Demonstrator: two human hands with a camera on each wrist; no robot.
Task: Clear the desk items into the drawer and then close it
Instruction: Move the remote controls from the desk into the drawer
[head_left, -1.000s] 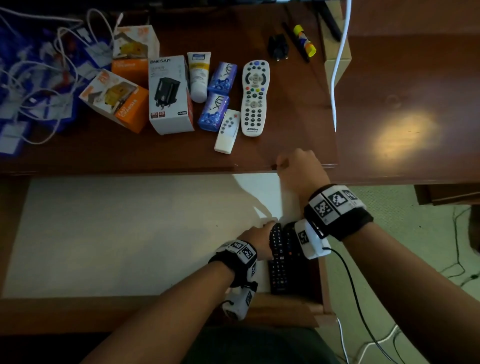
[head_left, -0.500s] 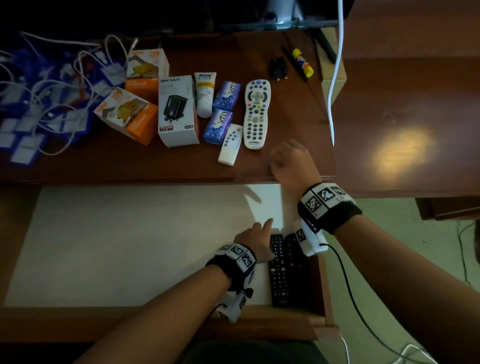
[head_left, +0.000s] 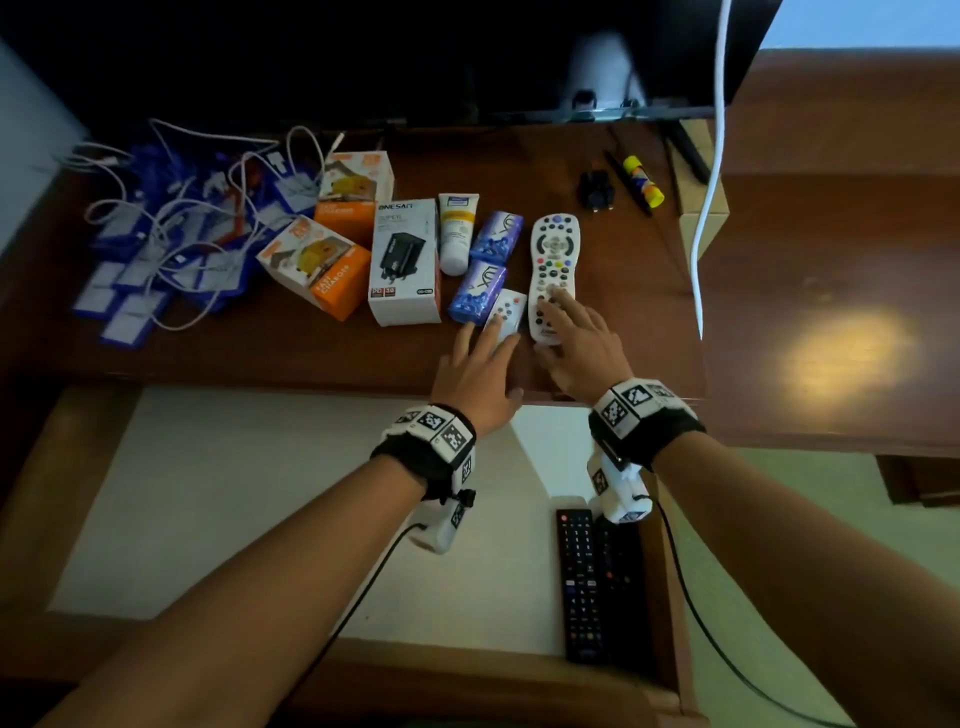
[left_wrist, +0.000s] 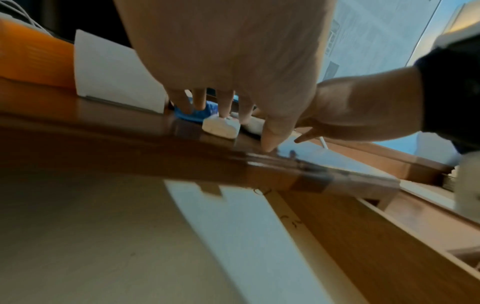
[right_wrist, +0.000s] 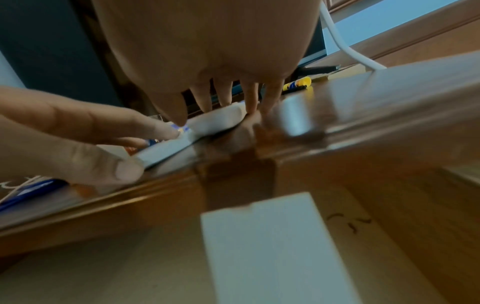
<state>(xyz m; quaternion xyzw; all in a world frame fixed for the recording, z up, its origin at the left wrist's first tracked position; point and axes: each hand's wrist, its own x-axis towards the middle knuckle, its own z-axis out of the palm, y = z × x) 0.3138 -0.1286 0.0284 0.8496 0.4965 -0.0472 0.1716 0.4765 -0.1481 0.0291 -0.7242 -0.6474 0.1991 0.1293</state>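
On the brown desk (head_left: 260, 353) lie a small white remote (head_left: 509, 306) and a long white remote (head_left: 553, 249) side by side. My left hand (head_left: 483, 332) reaches over the desk edge, its straight fingers resting on the small remote (left_wrist: 221, 127). My right hand (head_left: 561, 327) lies flat on the lower half of the long remote (right_wrist: 215, 121), fingers spread, thumb by its near end. Below, the open drawer (head_left: 234, 519) has a white liner. Two black remotes (head_left: 582, 582) lie at its right end.
Left of the remotes stand two blue packets (head_left: 480, 286), a white tube (head_left: 456, 234), a white charger box (head_left: 405, 260) and two orange boxes (head_left: 317, 265). Tangled cables and blue tags (head_left: 171, 244) fill the far left. A plug (head_left: 597, 192), a glue stick (head_left: 644, 182) and a hanging white cable (head_left: 709, 197) lie right.
My left hand left the black remotes in the drawer and rose onto the small white remote. My right hand moved from the desk edge forward onto the long white remote.
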